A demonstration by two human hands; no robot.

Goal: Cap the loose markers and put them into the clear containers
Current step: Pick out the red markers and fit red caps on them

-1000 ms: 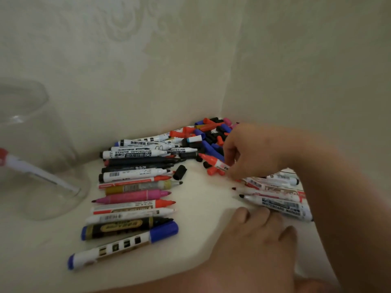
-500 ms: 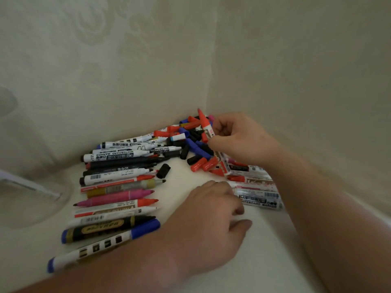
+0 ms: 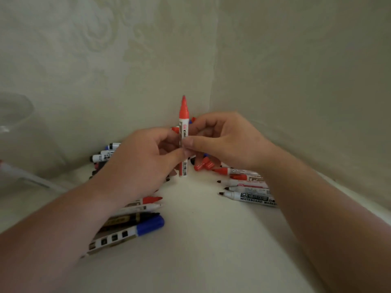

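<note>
Head view, item one: red marker (image 3: 183, 115), held upright above the counter (image 3: 207, 246) near the wall corner, red tapered end up, white barrel pinched mid-length. Grip: left hand (image 3: 139, 163) and right hand (image 3: 224, 140) both closed on the barrel, thumbs and fingertips meeting around it. Below the right hand: loose red caps (image 3: 204, 164). Right: uncapped markers (image 3: 249, 196) side by side, tips pointing left. Left: blue-capped marker (image 3: 148, 226) beside the forearm. Far left: clear container (image 3: 19, 132), blurred.
</note>
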